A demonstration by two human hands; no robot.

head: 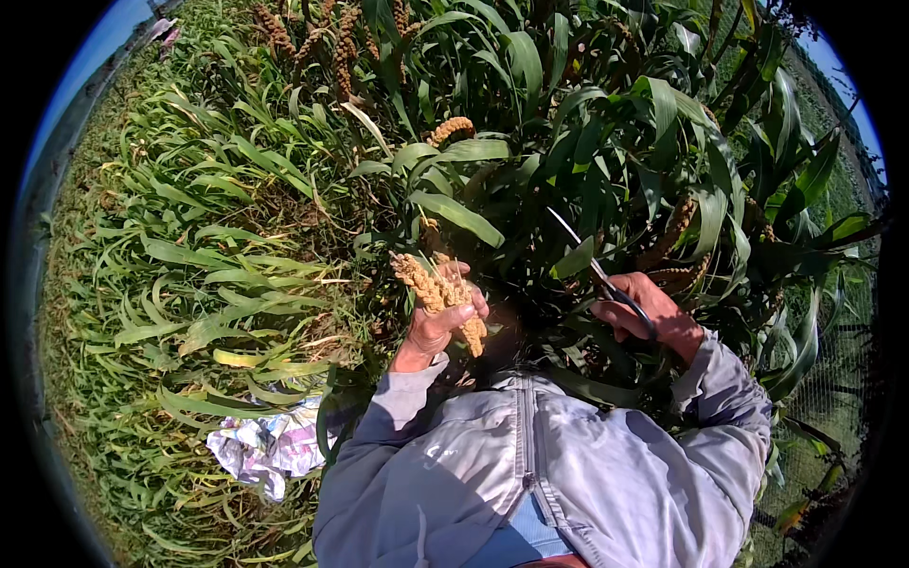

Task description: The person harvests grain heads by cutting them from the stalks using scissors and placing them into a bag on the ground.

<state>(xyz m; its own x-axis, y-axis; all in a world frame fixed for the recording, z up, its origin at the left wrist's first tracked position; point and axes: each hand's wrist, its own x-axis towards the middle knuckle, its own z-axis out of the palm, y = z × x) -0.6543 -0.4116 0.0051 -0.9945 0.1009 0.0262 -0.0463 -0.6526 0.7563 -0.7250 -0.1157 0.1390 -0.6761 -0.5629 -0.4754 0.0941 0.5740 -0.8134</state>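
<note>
My left hand [442, 321] is closed around a few golden-brown millet heads [420, 280], with the thumb pressed across them. Their tips stick out above and below the fist. In my right hand [643, 309] is a pair of scissors [603, 277], its dark handle loop around the fingers. The pale blades point up and to the left, near a green leaf [574, 259], apart from the left hand. Whether the blades touch that leaf I cannot tell. A curved millet head [452, 130] hangs among the leaves beyond my left hand.
Several brown millet heads [346, 50] stand at the top, and others [671, 231] droop right of my right hand. A crumpled, printed white sheet or bag [273, 444] lies in the plants at lower left. Wire mesh fencing [827, 397] runs along the right side.
</note>
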